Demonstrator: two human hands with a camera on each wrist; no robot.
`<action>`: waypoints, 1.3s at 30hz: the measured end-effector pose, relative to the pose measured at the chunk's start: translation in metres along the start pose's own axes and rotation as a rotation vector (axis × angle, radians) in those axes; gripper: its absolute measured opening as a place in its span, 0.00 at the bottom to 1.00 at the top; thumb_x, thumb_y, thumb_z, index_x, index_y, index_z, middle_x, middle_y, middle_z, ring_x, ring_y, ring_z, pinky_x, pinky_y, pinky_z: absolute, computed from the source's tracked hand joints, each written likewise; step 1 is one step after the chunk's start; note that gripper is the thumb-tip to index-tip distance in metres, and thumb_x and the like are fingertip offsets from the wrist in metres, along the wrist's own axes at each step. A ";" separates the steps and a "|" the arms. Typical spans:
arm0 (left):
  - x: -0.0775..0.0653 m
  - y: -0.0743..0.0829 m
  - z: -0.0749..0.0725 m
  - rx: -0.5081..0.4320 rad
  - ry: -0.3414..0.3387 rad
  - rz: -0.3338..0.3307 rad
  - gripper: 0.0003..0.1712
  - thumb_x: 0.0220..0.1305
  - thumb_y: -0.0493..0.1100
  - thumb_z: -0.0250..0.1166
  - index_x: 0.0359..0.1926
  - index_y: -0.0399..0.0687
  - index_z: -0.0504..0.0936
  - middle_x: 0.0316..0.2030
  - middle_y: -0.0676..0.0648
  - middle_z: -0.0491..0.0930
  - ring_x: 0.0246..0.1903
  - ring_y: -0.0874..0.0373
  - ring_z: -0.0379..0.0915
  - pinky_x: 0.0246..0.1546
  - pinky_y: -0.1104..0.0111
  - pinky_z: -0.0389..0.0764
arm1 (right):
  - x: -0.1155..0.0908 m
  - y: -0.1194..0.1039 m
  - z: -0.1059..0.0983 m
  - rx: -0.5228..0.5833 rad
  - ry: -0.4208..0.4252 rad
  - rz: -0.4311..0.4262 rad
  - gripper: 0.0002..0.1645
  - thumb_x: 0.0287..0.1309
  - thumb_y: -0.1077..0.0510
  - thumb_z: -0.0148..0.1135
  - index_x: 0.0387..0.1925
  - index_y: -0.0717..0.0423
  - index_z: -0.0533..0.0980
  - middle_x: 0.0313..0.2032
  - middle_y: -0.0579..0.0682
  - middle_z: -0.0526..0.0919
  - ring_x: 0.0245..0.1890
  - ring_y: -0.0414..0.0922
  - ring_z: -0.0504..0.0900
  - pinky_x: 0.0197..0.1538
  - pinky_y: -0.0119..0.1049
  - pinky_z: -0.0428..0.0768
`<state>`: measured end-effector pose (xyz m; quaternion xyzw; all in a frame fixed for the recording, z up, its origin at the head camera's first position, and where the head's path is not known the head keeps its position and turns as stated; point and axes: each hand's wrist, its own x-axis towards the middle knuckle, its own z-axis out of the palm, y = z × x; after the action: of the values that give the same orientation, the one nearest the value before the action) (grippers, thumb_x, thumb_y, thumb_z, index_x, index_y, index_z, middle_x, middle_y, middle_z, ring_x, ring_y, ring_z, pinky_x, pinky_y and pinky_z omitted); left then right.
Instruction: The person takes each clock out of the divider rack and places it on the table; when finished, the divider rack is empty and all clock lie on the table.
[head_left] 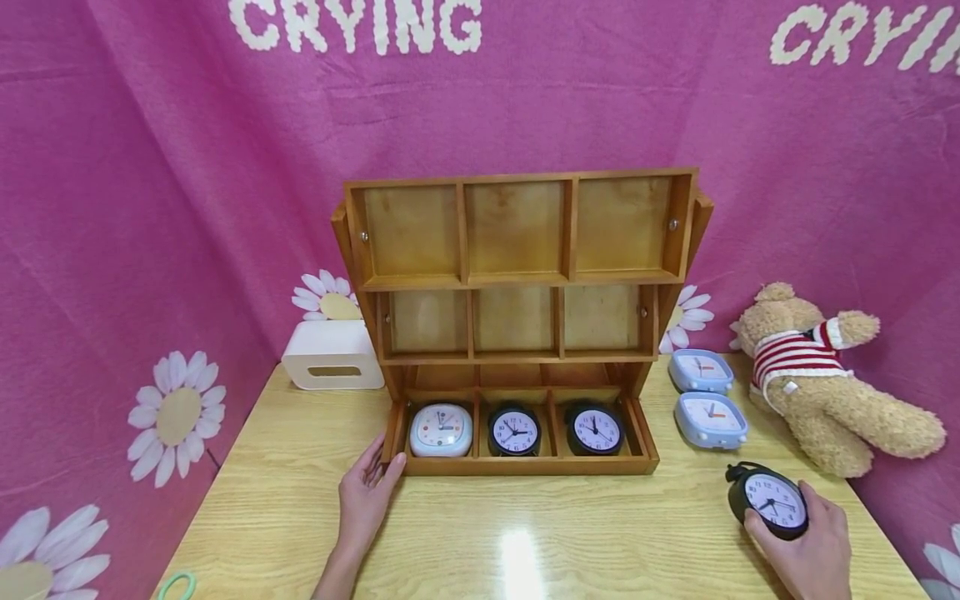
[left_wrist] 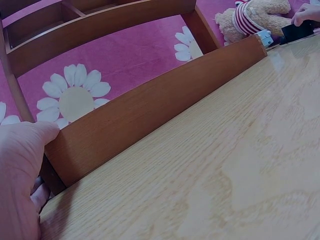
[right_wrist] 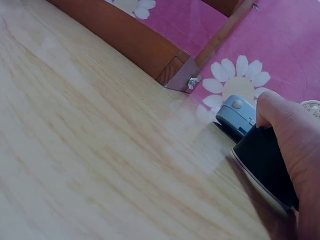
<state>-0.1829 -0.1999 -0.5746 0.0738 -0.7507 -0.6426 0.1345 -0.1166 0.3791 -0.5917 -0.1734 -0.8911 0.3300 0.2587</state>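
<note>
While bear (head_left: 813, 390) flanks rack (head_left: 525, 468), 2 blue clocks (head_left: 702, 371) (head_left: 711, 421) intervene.

Three clocks (head_left: 514, 430) in rack (head_left: 519, 468), bear (head_left: 813, 375) right

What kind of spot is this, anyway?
Probably a tabletop corner set up for filming or practice, rather than a lived-in room: pink flowered cloth walls in a wooden table, which bears a tiered wooden rack and a teddy bear.
</note>
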 end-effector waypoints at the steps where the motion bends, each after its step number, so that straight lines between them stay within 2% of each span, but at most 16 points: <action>1: 0.000 0.000 0.000 -0.003 -0.001 0.001 0.35 0.69 0.40 0.72 0.73 0.35 0.72 0.68 0.34 0.74 0.67 0.46 0.73 0.61 0.79 0.73 | -0.001 0.000 0.000 0.019 0.027 -0.018 0.50 0.43 0.56 0.73 0.68 0.74 0.66 0.59 0.78 0.67 0.59 0.73 0.67 0.60 0.64 0.68; 3: -0.001 0.001 0.000 -0.011 -0.002 0.007 0.35 0.69 0.40 0.72 0.72 0.35 0.72 0.68 0.34 0.75 0.66 0.46 0.73 0.60 0.80 0.74 | -0.001 -0.002 0.001 0.069 0.094 -0.074 0.49 0.42 0.58 0.73 0.67 0.72 0.69 0.59 0.77 0.69 0.60 0.71 0.68 0.67 0.50 0.69; 4: -0.001 0.001 0.000 -0.016 -0.002 0.009 0.35 0.69 0.41 0.72 0.72 0.35 0.72 0.67 0.34 0.75 0.66 0.46 0.73 0.60 0.80 0.74 | -0.002 -0.003 0.002 0.095 0.128 -0.106 0.48 0.41 0.59 0.74 0.67 0.71 0.70 0.60 0.76 0.70 0.62 0.67 0.69 0.69 0.42 0.68; 6: -0.001 0.002 0.000 -0.022 0.001 0.017 0.34 0.69 0.40 0.72 0.72 0.35 0.72 0.67 0.34 0.75 0.66 0.46 0.73 0.60 0.81 0.74 | -0.002 -0.007 0.002 0.147 0.180 -0.179 0.48 0.40 0.60 0.75 0.67 0.67 0.72 0.60 0.75 0.72 0.66 0.53 0.71 0.70 0.26 0.61; 8: -0.001 0.002 0.000 -0.026 0.005 0.021 0.34 0.69 0.40 0.72 0.72 0.34 0.73 0.67 0.34 0.76 0.66 0.46 0.73 0.59 0.82 0.73 | 0.000 -0.013 0.002 0.195 0.203 -0.253 0.49 0.38 0.62 0.76 0.68 0.65 0.73 0.61 0.74 0.74 0.67 0.38 0.70 0.67 0.17 0.57; 10: -0.002 0.002 0.001 -0.025 0.007 0.023 0.34 0.69 0.40 0.72 0.72 0.34 0.72 0.67 0.34 0.76 0.66 0.45 0.73 0.59 0.82 0.73 | 0.002 -0.021 0.002 0.230 0.194 -0.302 0.50 0.38 0.63 0.77 0.69 0.62 0.74 0.62 0.70 0.76 0.67 0.26 0.65 0.67 0.16 0.58; 11: -0.002 0.002 0.001 -0.023 0.007 0.022 0.34 0.69 0.40 0.72 0.72 0.34 0.72 0.67 0.34 0.76 0.66 0.45 0.73 0.59 0.82 0.73 | 0.004 -0.026 0.002 0.249 0.182 -0.318 0.50 0.38 0.64 0.77 0.70 0.62 0.74 0.64 0.66 0.77 0.66 0.23 0.64 0.66 0.16 0.58; 14: -0.002 0.001 0.000 -0.022 0.003 0.020 0.35 0.69 0.40 0.72 0.72 0.34 0.72 0.67 0.33 0.75 0.67 0.45 0.73 0.61 0.80 0.73 | 0.007 -0.040 0.004 0.288 0.137 -0.335 0.51 0.39 0.68 0.78 0.71 0.59 0.73 0.66 0.48 0.78 0.65 0.24 0.67 0.65 0.16 0.61; 16: -0.002 0.001 0.000 -0.018 0.000 0.018 0.35 0.69 0.41 0.72 0.72 0.35 0.72 0.67 0.33 0.75 0.67 0.44 0.73 0.62 0.78 0.73 | 0.009 -0.049 0.005 0.300 0.100 -0.334 0.51 0.40 0.70 0.78 0.72 0.58 0.73 0.67 0.41 0.75 0.64 0.25 0.68 0.64 0.15 0.62; 17: -0.002 0.001 -0.001 -0.013 -0.002 0.016 0.35 0.70 0.42 0.72 0.72 0.34 0.72 0.67 0.33 0.75 0.67 0.44 0.72 0.63 0.77 0.73 | 0.010 -0.054 0.006 0.305 0.084 -0.338 0.52 0.40 0.71 0.78 0.72 0.58 0.73 0.68 0.40 0.75 0.63 0.25 0.69 0.63 0.15 0.63; 22: -0.002 0.000 -0.001 0.007 0.003 0.012 0.35 0.70 0.43 0.72 0.72 0.34 0.72 0.68 0.33 0.74 0.67 0.44 0.72 0.62 0.78 0.73 | 0.012 -0.075 0.013 0.331 -0.015 -0.337 0.53 0.44 0.72 0.78 0.75 0.55 0.70 0.70 0.55 0.75 0.64 0.25 0.69 0.64 0.13 0.64; 27: 0.001 -0.001 0.001 0.003 0.007 0.029 0.35 0.69 0.44 0.72 0.72 0.34 0.73 0.67 0.33 0.75 0.67 0.44 0.72 0.61 0.80 0.73 | 0.015 -0.092 0.024 0.388 -0.122 -0.320 0.52 0.51 0.72 0.76 0.77 0.52 0.68 0.73 0.57 0.71 0.67 0.26 0.68 0.66 0.14 0.64; 35: 0.000 0.000 0.001 0.021 -0.004 0.026 0.35 0.71 0.42 0.70 0.73 0.33 0.71 0.68 0.32 0.73 0.68 0.43 0.71 0.64 0.76 0.73 | 0.014 -0.100 0.051 0.367 -0.322 -0.341 0.54 0.60 0.63 0.74 0.81 0.40 0.58 0.77 0.62 0.63 0.71 0.23 0.57 0.65 0.10 0.60; 39: -0.002 0.001 0.000 0.025 -0.004 0.022 0.35 0.71 0.42 0.70 0.73 0.33 0.71 0.68 0.33 0.74 0.68 0.43 0.71 0.65 0.71 0.73 | 0.012 -0.104 0.063 0.390 -0.360 -0.335 0.53 0.61 0.62 0.74 0.82 0.44 0.58 0.77 0.63 0.62 0.70 0.21 0.57 0.65 0.10 0.59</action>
<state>-0.1809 -0.1995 -0.5734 0.0661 -0.7596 -0.6319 0.1392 -0.1765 0.2787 -0.5580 0.0900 -0.8588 0.4727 0.1759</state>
